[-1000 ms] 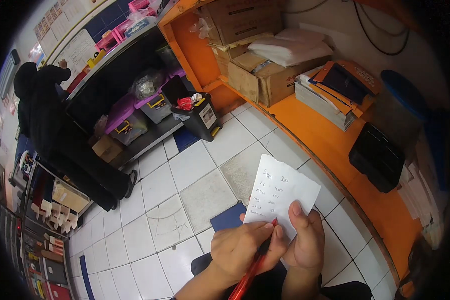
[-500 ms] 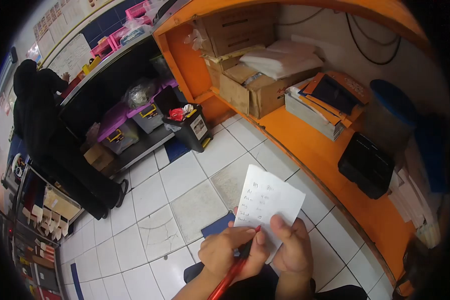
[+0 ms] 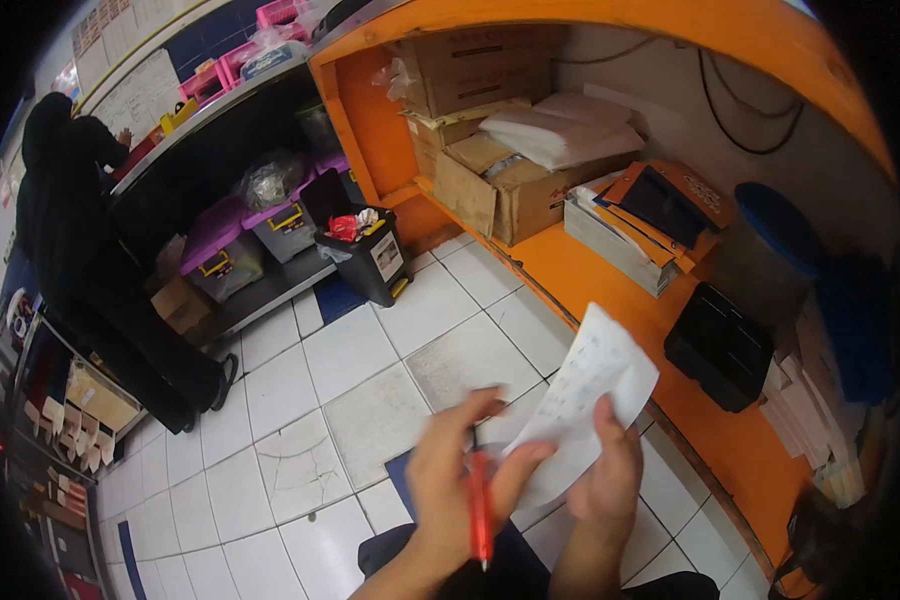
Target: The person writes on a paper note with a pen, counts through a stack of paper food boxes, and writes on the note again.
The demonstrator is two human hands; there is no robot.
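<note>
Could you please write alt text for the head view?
A person's left hand holds a red pen and the right hand a paper with blurred writing, above white floor tiles. Someone in black stands at left; cardboard boxes sit on an orange shelf at right.

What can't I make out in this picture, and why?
All in the head view:
- Words on the paper: blurred, and the sheet is tilted.
- Writing tip of the red pen: lost among the motion-blurred fingers of the left hand.
- Most fingers of the right hand: hidden behind the paper.
- Text on the whiteboard: too small.
</note>
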